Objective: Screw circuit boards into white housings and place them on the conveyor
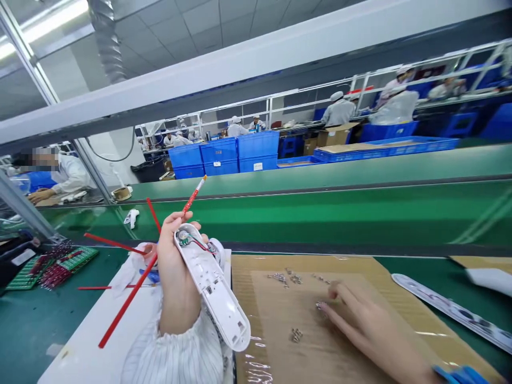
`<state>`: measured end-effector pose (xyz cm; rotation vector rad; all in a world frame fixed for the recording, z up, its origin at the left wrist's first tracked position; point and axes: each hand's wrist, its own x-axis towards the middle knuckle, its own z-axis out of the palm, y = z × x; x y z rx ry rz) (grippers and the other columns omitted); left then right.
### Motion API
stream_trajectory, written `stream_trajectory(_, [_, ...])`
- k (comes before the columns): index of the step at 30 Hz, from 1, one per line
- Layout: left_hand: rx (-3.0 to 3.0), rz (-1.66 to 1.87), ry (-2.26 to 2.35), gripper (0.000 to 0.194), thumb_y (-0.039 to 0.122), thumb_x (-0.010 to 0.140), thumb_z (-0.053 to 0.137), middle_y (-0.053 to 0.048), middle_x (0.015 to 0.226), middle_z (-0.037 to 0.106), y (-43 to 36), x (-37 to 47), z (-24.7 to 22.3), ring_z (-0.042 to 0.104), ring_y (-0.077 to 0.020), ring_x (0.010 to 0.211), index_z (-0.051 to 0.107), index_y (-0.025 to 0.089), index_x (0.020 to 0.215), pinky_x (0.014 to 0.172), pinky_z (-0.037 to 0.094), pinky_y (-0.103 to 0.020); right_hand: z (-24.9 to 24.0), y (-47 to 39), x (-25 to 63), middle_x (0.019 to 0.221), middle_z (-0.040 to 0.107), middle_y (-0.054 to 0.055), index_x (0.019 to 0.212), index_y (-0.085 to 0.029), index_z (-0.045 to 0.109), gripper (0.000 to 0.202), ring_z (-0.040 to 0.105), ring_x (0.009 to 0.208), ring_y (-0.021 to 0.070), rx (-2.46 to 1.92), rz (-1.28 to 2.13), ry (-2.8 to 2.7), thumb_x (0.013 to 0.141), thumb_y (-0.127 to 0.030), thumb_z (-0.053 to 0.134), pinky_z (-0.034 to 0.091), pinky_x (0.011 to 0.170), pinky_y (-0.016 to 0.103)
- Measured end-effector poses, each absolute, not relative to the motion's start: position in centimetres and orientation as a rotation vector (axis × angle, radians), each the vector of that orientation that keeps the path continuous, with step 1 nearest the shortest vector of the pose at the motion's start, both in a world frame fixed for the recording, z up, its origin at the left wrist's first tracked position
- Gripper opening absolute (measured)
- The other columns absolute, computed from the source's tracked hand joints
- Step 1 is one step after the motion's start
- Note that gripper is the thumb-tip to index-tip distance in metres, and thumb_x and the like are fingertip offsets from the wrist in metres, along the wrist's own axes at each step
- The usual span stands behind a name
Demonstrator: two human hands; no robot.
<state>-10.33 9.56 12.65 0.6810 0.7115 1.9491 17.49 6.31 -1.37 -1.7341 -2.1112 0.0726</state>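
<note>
A long white case (216,290) is sitting in the person's left hand (178,261), held up above the seam where a white board (76,349) and a brown cardboard sheet (244,277) are meeting. The case is shining a little. It is leaning, with its top end near the fingers and its round bottom end pointing down and to the right. Near the top, a small green part (184,238) is showing inside, and thin red and dark wires (198,242) are running from it. Little slots and square holes are dotting the white plastic below.

The left hand is curling around the case and is also holding a long red brush (192,201), its tip pointing up and away. A striped sleeve (176,354) is covering that wrist.

The right hand (356,314) is reaching low over the cardboard, its thumb tip right by some tiny shiny metal bits. It is blurry, so one cannot tell if the fingers are pinching any. More metal bits (296,335) are lying in little heaps nearby.

Farther right, a long white strip (452,309) is lying at a slant. At far left, green boards (74,269) are lying on the table. Beyond, a green belt (320,213) is stretching across, and blue bins (258,144) are standing behind it.
</note>
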Motion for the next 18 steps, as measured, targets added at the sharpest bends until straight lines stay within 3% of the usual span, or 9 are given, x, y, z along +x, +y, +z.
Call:
stream_trajectory(3, [0.595,1.939,0.689,0.003,0.017,0.065,0.051,0.000,0.069,0.055,9.1,-10.1,12.9,0.051,-0.0097,0.053,0.051,0.017,0.069,0.040,0.041,-0.019,-2.5,7.1,18.3,0.116,0.048,0.017,0.109,-0.011,0.044,0.048,0.044,0.109,0.0284,-1.733,0.036,-1.923,0.079,-0.047,0.036,0.036,0.092,0.043])
stream_trajectory(7, [0.462,1.944,0.681,0.007,0.012,0.066,0.050,0.001,0.070,0.053,8.1,-9.8,13.6,0.048,-0.0091,0.053,0.051,0.016,0.070,0.039,0.041,-0.019,-4.0,8.9,18.3,0.132,0.029,0.024,0.127,0.003,0.025,0.065,0.027,0.123,0.0298,-1.856,0.290,-1.927,0.083,-0.045,0.024,0.023,0.101,0.047])
stream_trajectory(9, [0.448,1.936,0.668,0.009,0.010,0.065,0.051,0.002,0.072,0.052,7.6,-9.9,13.8,0.046,-0.0081,0.052,0.051,0.016,0.071,0.039,0.041,-0.018,-4.2,9.9,17.6,0.132,0.030,0.022,0.128,0.002,0.025,0.065,0.030,0.122,0.0267,-1.817,0.327,-1.995,0.084,-0.046,0.023,0.028,0.100,0.043])
stream_trajectory(13, [0.421,1.943,0.692,0.011,0.011,0.063,0.054,0.002,0.076,0.052,7.2,-10.1,13.9,0.047,-0.0087,0.055,0.053,0.017,0.072,0.038,0.041,-0.019,-3.6,11.1,14.4,0.127,0.043,0.011,0.123,-0.012,0.039,0.052,0.041,0.116,0.0189,-1.626,0.302,-2.188,0.083,-0.045,0.036,0.036,0.096,0.032])
stream_trajectory(18, [0.374,1.959,0.754,0.009,0.011,0.063,0.054,0.002,0.077,0.054,6.8,-10.3,14.2,0.050,-0.0095,0.056,0.055,0.018,0.069,0.038,0.042,-0.019,-3.2,11.7,10.8,0.112,0.050,0.017,0.097,-0.010,0.053,0.033,0.045,0.106,0.0284,-1.626,0.102,-2.215,0.075,-0.035,0.055,0.037,0.088,0.043])
